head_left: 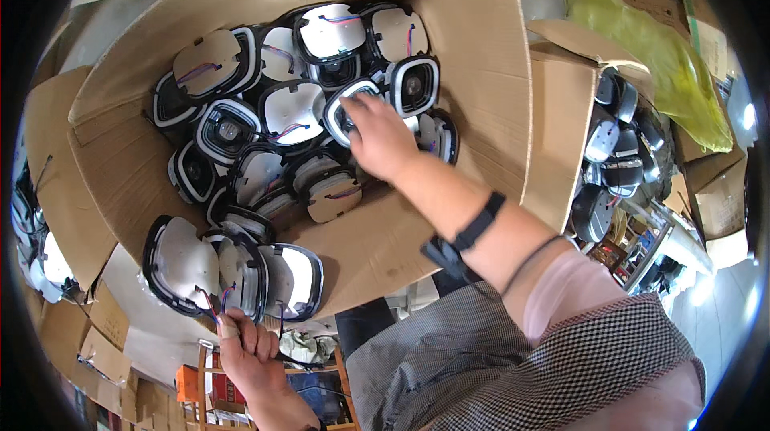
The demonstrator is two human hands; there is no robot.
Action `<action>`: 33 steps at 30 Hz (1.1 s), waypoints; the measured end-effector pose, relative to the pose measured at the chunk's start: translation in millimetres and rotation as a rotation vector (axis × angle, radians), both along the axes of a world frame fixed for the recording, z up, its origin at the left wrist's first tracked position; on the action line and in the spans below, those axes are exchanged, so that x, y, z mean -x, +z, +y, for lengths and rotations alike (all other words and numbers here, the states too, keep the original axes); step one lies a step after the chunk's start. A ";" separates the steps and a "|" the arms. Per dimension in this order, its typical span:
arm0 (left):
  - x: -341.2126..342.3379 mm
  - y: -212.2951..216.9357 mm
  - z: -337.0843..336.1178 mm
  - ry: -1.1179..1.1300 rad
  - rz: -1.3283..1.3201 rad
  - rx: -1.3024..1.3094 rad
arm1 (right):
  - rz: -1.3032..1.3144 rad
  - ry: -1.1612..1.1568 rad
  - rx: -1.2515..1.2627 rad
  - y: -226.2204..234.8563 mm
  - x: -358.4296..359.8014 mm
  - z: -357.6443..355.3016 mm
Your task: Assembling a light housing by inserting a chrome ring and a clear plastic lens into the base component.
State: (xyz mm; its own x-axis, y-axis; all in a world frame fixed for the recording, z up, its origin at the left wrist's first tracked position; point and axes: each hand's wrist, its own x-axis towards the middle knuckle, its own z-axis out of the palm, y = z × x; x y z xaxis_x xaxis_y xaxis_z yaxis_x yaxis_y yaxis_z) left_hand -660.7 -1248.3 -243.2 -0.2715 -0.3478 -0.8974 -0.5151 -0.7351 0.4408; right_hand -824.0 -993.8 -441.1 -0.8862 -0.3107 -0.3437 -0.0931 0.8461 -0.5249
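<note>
The right hand (383, 141) reaches deep into the large cardboard box (481, 70), its fingers curled over a black-and-white lamp housing (346, 110) that lies at the hand's ten o'clock, near the middle of the heap. Whether the fingers have closed fully on it cannot be told, since the palm hides the far rim. The left hand (250, 351) is well apart at six o'clock of the box, closed on the thin wires of a bunch of three housings (233, 267) hanging against the box's near wall. The right hand is plainly nearer the heap. A second box (561, 110) of similar parts stands at three o'clock, partly cut off.
</note>
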 end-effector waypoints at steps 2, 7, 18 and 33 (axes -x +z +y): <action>-5.5 -8.1 -3.6 -0.019 0.007 0.007 | 0.104 0.192 -0.164 -52.3 26.7 4.4; -5.2 -11.7 -4.2 0.005 -0.040 0.100 | -0.186 0.589 -0.379 -84.5 72.0 -7.8; 17.7 3.6 30.5 -0.067 -0.083 -0.087 | 0.283 0.368 0.320 114.8 22.4 44.5; 47.5 2.4 88.1 -0.326 0.102 -0.366 | -0.460 0.317 0.901 228.1 -51.7 27.2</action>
State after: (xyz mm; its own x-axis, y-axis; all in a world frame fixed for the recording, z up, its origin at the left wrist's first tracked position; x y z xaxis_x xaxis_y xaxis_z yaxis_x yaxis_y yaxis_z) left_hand -708.2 -1160.2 -240.8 -0.4064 0.1025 -0.9080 -0.7115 -0.6589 0.2441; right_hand -772.3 -966.6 -213.0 -0.5632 -0.8119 -0.1533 0.1261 0.0989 -0.9871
